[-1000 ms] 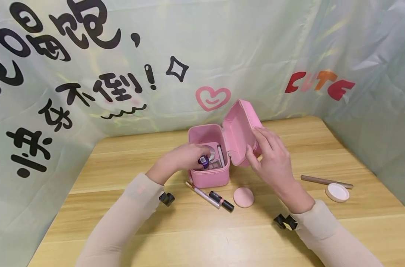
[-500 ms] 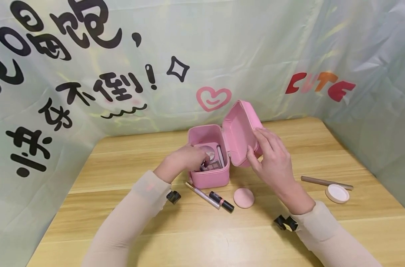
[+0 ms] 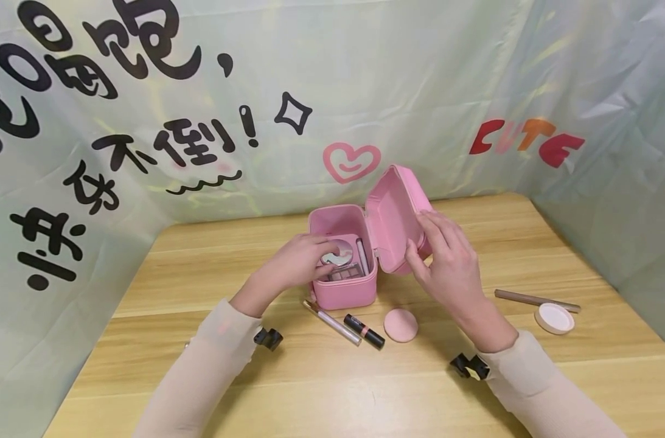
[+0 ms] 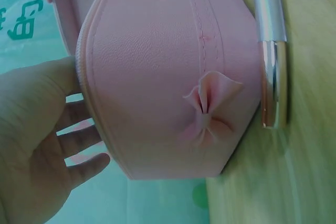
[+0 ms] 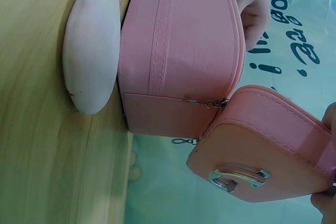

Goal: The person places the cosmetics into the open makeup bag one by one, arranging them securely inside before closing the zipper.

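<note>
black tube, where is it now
In the head view, the black tube lies on the table before the pink case, between the silver pen on its left and pink puff on its right.

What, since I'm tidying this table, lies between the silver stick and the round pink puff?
In the head view, a black-and-pink tube lies between the silver stick and puff.
</note>
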Motion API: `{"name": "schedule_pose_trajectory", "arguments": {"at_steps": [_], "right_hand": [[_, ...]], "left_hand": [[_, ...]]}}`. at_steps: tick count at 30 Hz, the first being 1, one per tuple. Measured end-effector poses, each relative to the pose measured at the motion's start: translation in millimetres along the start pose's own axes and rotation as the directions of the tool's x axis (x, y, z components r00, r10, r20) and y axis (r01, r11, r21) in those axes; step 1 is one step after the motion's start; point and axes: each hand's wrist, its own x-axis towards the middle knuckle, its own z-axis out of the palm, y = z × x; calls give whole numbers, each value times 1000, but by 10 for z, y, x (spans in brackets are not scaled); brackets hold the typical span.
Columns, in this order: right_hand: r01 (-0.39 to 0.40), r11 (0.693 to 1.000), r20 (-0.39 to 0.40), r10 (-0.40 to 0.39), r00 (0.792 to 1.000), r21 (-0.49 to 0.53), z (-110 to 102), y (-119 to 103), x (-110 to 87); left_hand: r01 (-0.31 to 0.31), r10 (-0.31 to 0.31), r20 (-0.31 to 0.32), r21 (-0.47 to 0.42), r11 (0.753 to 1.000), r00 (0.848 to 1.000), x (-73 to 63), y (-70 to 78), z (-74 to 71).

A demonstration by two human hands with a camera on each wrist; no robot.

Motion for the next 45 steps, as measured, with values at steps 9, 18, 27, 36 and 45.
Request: {"name": "schedule_pose_trajectory", "arguments": {"at_steps": [9,18,27,36,45], "right_hand": [[0,1000,6,0,1000,8,5,-15,-4],[1,1000,1,-1,1000,4,8,-20,-12],[-2,1000,5,2,1000,7,7,-34,-6],[1,1000,6,-1,1000,3,4,-35,-7],[-1,1000,0,1,1000,3,6,-33,-9]], "left_hand": [[48,-53,-157,-35,998,986,-303,-18,-42],[81,-96,-199,-87,993,975,-597,-62,-60],[172,-183,-134,-90,981,974,-871,-92,-79],[167,-175,-98,-90,982,980,-1070,-146,-68],[183,-194,-103,-106,977,976,-1241,-186,-37]]}}
